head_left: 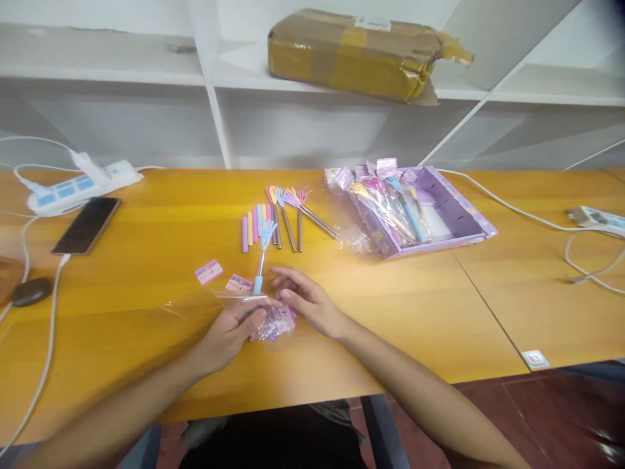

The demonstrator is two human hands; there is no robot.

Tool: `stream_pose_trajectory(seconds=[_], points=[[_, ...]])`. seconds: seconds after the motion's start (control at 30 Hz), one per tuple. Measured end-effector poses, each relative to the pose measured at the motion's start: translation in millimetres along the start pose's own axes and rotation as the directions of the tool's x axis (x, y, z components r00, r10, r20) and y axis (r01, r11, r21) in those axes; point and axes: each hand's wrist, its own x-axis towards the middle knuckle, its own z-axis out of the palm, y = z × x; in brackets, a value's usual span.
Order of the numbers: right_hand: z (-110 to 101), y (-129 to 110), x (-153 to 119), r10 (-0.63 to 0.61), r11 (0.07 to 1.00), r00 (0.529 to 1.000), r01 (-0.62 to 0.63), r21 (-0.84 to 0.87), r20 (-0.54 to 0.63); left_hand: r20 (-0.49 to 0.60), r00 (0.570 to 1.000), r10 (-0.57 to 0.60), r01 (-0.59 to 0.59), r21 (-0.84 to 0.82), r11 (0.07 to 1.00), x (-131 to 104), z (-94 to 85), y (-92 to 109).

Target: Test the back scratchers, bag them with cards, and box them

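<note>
Landmark: light-blue hand-shaped back scratcher with steel shaft and blue grip, standing out ahead of the left hand, claw end pointing away from the person.
Left hand: just below scratcher's grip; fingers reaching forward and right, thumb bent over; closed on a clear plastic bag. Can't tell if it grips the scratcher too.
Right hand: right of and below scratcher; half open, fingers loosely curled, thumb apart from index. No object visible in it; contact with the bag unclear.
Forearms: angled in from lower left and lower right, hands nearly meeting below scratcher.
Crinkled plastic with pink-purple cards: below scratcher, between hands.
Pink-bordered paper card: left of scratcher, on the wood-topped counter.
Pastel tube grips: row just behind-left of scratcher.
Steel-shafted multicolour scratchers: behind-right of it.
Open purple cardboard box: well right of it, bagged scratchers inside.
</note>
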Motion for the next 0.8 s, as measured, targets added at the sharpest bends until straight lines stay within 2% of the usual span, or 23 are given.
stream_pose_trajectory(seconds=[0.07, 0.2, 0.3, 0.43, 0.47, 0.53, 0.6, 0.67, 0.73, 0.8], points=[[0, 0, 2, 0.016, 1.0, 1.0, -0.016, 0.024, -0.004, 0.046, 0.998, 0.033, -0.039, 0.136, 0.99, -3, 4.4, 1], [0, -1, 6, 0.078, 0.986, 0.997, -0.073, 0.147, -0.028, 0.103, 0.994, 0.043, -0.07, 0.272, 0.96, -5, 9.6, 5], [2, -3, 9, 0.084, 0.977, 0.996, -0.081, 0.199, -0.01, 0.11, 0.992, 0.066, -0.1, 0.344, 0.934, -5, 11.9, 4], [3, -6, 7, 0.087, 0.982, 0.995, -0.094, 0.164, 0.048, 0.166, 0.983, 0.084, -0.142, 0.377, 0.915, -5, 13.1, 3], [2, -7, 7, 0.082, 0.984, 0.996, -0.087, 0.155, 0.037, 0.176, 0.979, 0.107, -0.169, 0.384, 0.908, -4, 12.4, 3], [-1, -8, 6, 0.056, 0.988, 0.996, -0.045, 0.15, -0.065, 0.162, 0.967, 0.196, -0.244, 0.381, 0.892, -4, 9.5, 5], [-8, -10, 7, 0.023, 0.984, 0.979, 0.014, 0.177, -0.202, 0.087, 0.948, 0.305, -0.315, 0.37, 0.874, -5, 4.5, 8], [-17, -13, 7, 0.018, 0.969, 0.954, 0.056, 0.239, -0.3, -0.047, 0.927, 0.371, -0.328, 0.376, 0.867, -5, -1.7, 12], [-25, -17, 7, 0.039, 0.954, 0.942, 0.065, 0.293, -0.334, -0.215, 0.897, 0.386, -0.293, 0.363, 0.884, -4, -8.2, 16], [-28, -21, 3, 0.056, 0.954, 0.946, 0.043, 0.298, -0.318, -0.366, 0.857, 0.362, -0.275, 0.269, 0.923, -2, -14.2, 18]])
